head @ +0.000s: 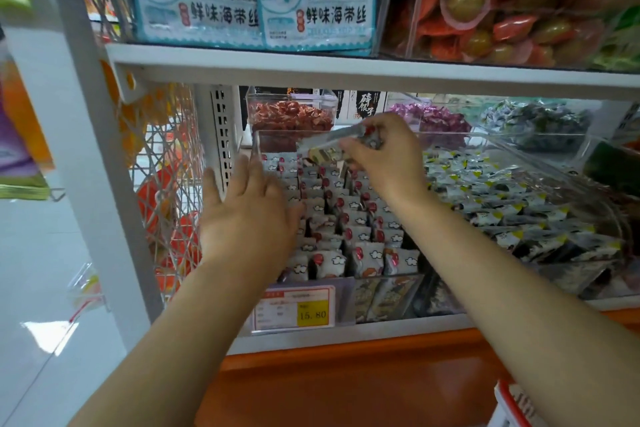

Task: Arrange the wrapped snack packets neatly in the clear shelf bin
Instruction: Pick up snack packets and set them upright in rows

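We hold two hands over one clear bin point(388, 282). The left hand point(246, 215) lies flat, fingers straight, on the packets point(356, 218) at the bin's 9 o'clock. The right hand point(384, 156), at 12 o'clock, pinches a lifted packet point(341, 137); one or more, we cannot tell. The packets stand in about four rows. One price tag point(294, 312) hangs at 6 o'clock.

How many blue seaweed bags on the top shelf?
2. Left bag and right bag stand side by side at the front of the top shelf; more may be hidden behind them.
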A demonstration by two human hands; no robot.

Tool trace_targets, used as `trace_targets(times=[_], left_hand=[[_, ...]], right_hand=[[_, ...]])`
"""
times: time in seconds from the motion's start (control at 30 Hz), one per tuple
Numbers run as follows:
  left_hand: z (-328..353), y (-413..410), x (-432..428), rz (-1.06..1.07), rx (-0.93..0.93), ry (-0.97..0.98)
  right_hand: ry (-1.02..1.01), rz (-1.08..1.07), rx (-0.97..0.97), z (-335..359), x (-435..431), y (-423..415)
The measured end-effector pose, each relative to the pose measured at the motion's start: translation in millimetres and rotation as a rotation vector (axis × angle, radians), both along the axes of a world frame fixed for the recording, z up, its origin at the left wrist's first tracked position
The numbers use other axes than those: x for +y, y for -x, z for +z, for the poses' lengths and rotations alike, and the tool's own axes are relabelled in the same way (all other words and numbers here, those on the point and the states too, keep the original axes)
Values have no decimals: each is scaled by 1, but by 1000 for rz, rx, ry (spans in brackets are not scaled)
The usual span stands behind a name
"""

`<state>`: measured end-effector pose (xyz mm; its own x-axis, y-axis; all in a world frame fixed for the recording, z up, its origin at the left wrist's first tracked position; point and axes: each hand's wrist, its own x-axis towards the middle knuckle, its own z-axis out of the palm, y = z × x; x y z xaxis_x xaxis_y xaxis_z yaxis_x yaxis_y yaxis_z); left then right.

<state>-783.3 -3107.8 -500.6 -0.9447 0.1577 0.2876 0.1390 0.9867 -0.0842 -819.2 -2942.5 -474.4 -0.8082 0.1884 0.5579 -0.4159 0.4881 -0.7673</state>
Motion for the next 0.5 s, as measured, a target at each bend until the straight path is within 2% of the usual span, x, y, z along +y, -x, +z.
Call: trace_targets(times=[0.1,0.3,0.5], left_hand=[[-4,2,-5,-27,-14,-13],[-8,6,-10,-116,-11,-130],[-9,4,-11,-153,4,-169]], right_hand=[[-163,7,-5,7,-16,34],[-641,40,-116,13,-34,71],[-878,138,-299,-3,-51,87]])
